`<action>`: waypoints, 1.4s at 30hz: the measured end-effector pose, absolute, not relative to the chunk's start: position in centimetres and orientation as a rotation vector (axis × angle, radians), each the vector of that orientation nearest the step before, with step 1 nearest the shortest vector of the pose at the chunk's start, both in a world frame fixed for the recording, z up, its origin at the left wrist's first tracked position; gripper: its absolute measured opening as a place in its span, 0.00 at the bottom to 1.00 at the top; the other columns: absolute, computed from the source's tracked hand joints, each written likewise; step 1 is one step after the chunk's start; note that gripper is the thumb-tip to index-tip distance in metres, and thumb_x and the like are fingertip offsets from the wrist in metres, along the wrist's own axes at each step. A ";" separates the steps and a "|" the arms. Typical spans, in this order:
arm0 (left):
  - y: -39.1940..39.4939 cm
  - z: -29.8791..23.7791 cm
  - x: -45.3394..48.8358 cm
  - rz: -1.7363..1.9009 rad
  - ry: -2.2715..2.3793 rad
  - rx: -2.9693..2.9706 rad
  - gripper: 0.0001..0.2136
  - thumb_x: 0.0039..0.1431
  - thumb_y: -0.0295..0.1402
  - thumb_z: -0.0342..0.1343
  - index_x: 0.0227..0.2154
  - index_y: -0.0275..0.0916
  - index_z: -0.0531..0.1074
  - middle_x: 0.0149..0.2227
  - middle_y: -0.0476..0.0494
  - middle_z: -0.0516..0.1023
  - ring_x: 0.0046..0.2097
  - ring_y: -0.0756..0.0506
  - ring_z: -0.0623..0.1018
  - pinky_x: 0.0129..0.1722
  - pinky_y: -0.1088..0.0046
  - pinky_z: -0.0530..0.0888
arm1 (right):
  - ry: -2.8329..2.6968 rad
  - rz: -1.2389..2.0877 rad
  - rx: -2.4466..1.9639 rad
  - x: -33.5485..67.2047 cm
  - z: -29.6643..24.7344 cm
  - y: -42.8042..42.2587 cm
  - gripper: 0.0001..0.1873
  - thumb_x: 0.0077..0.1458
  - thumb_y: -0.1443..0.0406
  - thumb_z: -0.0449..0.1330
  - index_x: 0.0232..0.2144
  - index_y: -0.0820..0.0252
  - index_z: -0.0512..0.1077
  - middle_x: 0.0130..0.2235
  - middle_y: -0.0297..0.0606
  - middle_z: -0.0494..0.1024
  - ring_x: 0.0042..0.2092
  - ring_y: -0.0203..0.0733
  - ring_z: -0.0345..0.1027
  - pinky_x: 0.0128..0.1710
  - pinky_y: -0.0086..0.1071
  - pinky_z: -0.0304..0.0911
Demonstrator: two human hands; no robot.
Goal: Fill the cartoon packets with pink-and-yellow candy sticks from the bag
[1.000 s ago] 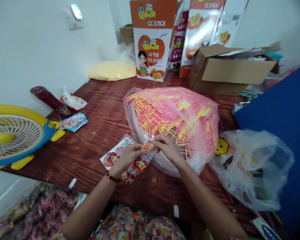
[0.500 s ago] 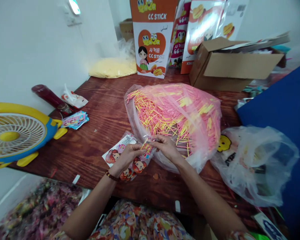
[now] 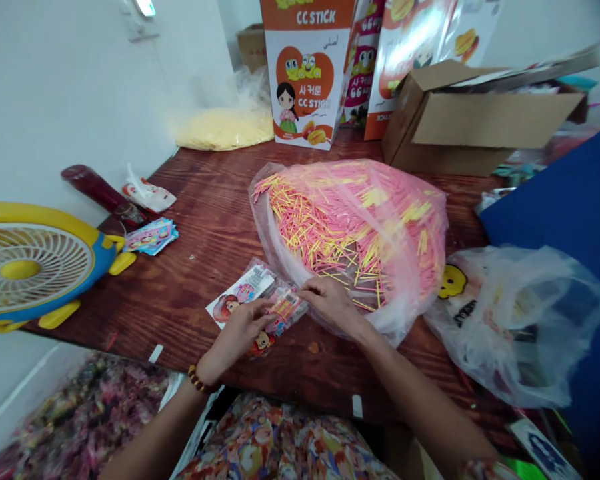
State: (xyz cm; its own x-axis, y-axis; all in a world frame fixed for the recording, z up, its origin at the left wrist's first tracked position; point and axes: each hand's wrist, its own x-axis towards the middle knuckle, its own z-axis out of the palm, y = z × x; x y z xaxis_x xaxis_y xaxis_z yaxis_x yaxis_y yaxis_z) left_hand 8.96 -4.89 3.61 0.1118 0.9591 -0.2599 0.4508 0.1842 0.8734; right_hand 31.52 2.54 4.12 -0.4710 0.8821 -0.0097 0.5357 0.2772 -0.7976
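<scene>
A small clear packet [image 3: 286, 304] with pink and yellow sticks inside lies in front of me. My left hand [image 3: 241, 333], with a beaded bracelet at the wrist, pinches its left side between thumb and fingers. At the packet's right edge, the fingers of my right hand [image 3: 329, 303] are curled together; their tips are partly hidden. Printed wrappers with a red-haired cartoon figure [image 3: 263, 342] lie under the packet and my left hand. Beside them is a white printed card [image 3: 257, 280]. Just beyond my right hand, a large clear bag [image 3: 410, 307] spreads open, full of thin pink and yellow sticks [image 3: 305, 230].
A yellow and blue fan [image 3: 87, 247], stacked cards [image 3: 153, 235], a dark red bottle [image 3: 93, 188] and a tissue pack [image 3: 153, 198] stand left. Behind are a CC Stick box [image 3: 303, 87] and an open carton [image 3: 480, 120]. A plastic bag [image 3: 530, 327] lies right.
My left hand has shifted left and down, and its fingers have opened a little. More of the packet shows between my hands. The whole view has shifted slightly.
</scene>
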 end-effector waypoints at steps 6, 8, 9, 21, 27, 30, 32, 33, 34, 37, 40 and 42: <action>-6.0 2.3 8.7 0.647 1.810 2.031 0.18 0.63 0.35 0.51 0.55 0.40 0.70 0.53 0.37 0.77 0.54 0.37 0.74 0.55 0.56 0.68 | -2.514 0.564 -1.391 29.7 4.1 2.4 0.13 0.64 0.61 0.55 0.34 0.57 0.79 0.36 0.42 0.79 0.37 0.43 0.71 0.37 0.34 0.56; -6.1 1.4 9.0 0.601 1.776 2.134 0.18 0.63 0.34 0.51 0.55 0.41 0.69 0.54 0.37 0.76 0.55 0.37 0.73 0.55 0.55 0.67 | -2.504 0.535 -1.405 30.0 4.1 2.7 0.12 0.64 0.60 0.55 0.37 0.57 0.78 0.37 0.41 0.80 0.38 0.43 0.71 0.38 0.33 0.58; -6.1 1.0 9.1 0.588 1.763 2.159 0.18 0.63 0.34 0.51 0.56 0.41 0.69 0.54 0.37 0.75 0.55 0.37 0.72 0.55 0.55 0.67 | -2.468 0.540 -1.419 30.5 4.1 3.0 0.12 0.64 0.60 0.55 0.38 0.56 0.77 0.39 0.40 0.80 0.39 0.42 0.72 0.38 0.33 0.58; -5.0 0.7 6.7 0.753 1.885 2.069 0.18 0.63 0.40 0.50 0.53 0.41 0.70 0.51 0.38 0.79 0.53 0.36 0.76 0.53 0.58 0.68 | -2.740 -0.067 -1.903 45.3 4.5 11.1 0.15 0.62 0.71 0.50 0.44 0.62 0.76 0.44 0.50 0.77 0.47 0.50 0.67 0.43 0.36 0.58; -2.4 2.1 5.1 0.581 2.107 2.003 0.20 0.65 0.41 0.47 0.54 0.39 0.69 0.53 0.35 0.76 0.55 0.35 0.73 0.54 0.55 0.65 | -2.929 -0.195 -1.569 46.0 3.6 12.1 0.16 0.62 0.70 0.52 0.49 0.60 0.75 0.53 0.52 0.71 0.52 0.53 0.60 0.49 0.40 0.55; -0.8 2.3 4.7 0.412 2.195 1.943 0.20 0.65 0.41 0.47 0.56 0.39 0.68 0.56 0.34 0.74 0.56 0.32 0.71 0.53 0.52 0.65 | -2.974 -0.223 -1.480 45.6 3.3 12.7 0.16 0.63 0.70 0.50 0.46 0.62 0.76 0.50 0.52 0.71 0.52 0.54 0.59 0.51 0.42 0.53; -0.1 2.2 4.7 0.316 2.219 1.905 0.21 0.65 0.41 0.46 0.56 0.39 0.68 0.57 0.34 0.73 0.56 0.31 0.71 0.52 0.50 0.66 | -2.981 -0.233 -1.443 45.5 3.0 13.1 0.15 0.63 0.70 0.50 0.44 0.64 0.76 0.49 0.52 0.72 0.52 0.54 0.59 0.52 0.42 0.52; 0.2 2.1 4.7 0.282 2.219 1.892 0.21 0.65 0.42 0.46 0.56 0.39 0.68 0.57 0.33 0.72 0.56 0.31 0.70 0.52 0.50 0.66 | -2.979 -0.230 -1.425 45.6 2.8 13.3 0.15 0.63 0.71 0.50 0.44 0.64 0.75 0.49 0.52 0.71 0.52 0.53 0.59 0.52 0.42 0.52; 0.4 2.0 4.7 0.255 2.220 1.880 0.22 0.65 0.42 0.45 0.56 0.38 0.68 0.57 0.32 0.72 0.56 0.30 0.70 0.51 0.50 0.66 | -2.976 -0.220 -1.407 45.7 2.5 13.4 0.15 0.63 0.71 0.49 0.44 0.64 0.75 0.50 0.52 0.71 0.52 0.53 0.59 0.52 0.42 0.52; 0.6 1.5 4.6 0.207 2.212 1.850 0.23 0.65 0.44 0.45 0.56 0.36 0.69 0.54 0.31 0.73 0.55 0.31 0.71 0.50 0.51 0.68 | -2.974 -0.165 -1.354 46.2 1.9 13.8 0.15 0.63 0.72 0.49 0.46 0.65 0.73 0.50 0.51 0.72 0.52 0.51 0.59 0.53 0.40 0.52; 0.5 1.2 4.5 0.260 2.193 1.835 0.22 0.65 0.44 0.45 0.54 0.38 0.71 0.53 0.33 0.74 0.54 0.32 0.72 0.49 0.53 0.68 | -2.957 -0.099 -1.359 46.4 1.4 14.1 0.14 0.61 0.74 0.49 0.44 0.66 0.73 0.48 0.49 0.73 0.51 0.50 0.60 0.53 0.38 0.52; 0.4 1.2 4.4 0.322 2.179 1.842 0.21 0.64 0.44 0.47 0.53 0.39 0.71 0.53 0.35 0.75 0.54 0.33 0.72 0.50 0.54 0.68 | -2.879 -0.007 -1.423 46.3 1.3 14.3 0.14 0.59 0.75 0.49 0.42 0.65 0.72 0.47 0.50 0.74 0.51 0.50 0.61 0.53 0.38 0.52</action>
